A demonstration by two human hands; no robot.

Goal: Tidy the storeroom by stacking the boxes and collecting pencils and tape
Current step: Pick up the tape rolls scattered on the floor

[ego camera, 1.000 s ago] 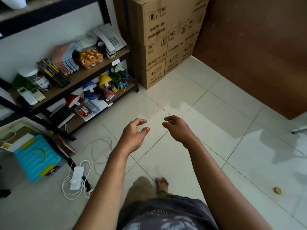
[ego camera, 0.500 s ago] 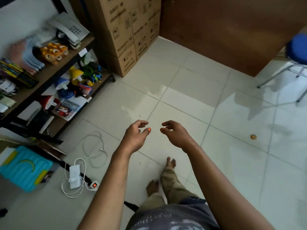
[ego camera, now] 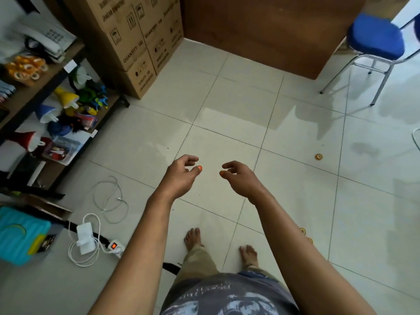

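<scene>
My left hand (ego camera: pixel 180 176) and my right hand (ego camera: pixel 241 178) hover side by side over the white tiled floor, fingers loosely curled and apart, holding nothing. A small roll of tape (ego camera: pixel 319 156) lies on the floor to the right, well beyond my right hand. Two more small rolls (ego camera: pixel 305 234) peek out beside my right forearm. Brown cardboard boxes (ego camera: pixel 134 39) stand stacked in the far left corner. Several orange tape rolls (ego camera: pixel 27 68) sit on the shelf at the left edge.
A dark shelf unit (ego camera: pixel 43 87) with toys, cones and a white telephone (ego camera: pixel 47 37) lines the left side. White cables and a power strip (ego camera: pixel 113 246) lie on the floor beside it. A blue chair (ego camera: pixel 375 39) stands at the far right, by a brown wooden panel (ego camera: pixel 261 26).
The view has swung to the right: the shelf slid left, the chair and floor tape roll came closer to centre. Both hands stayed open and spread slightly apart.
</scene>
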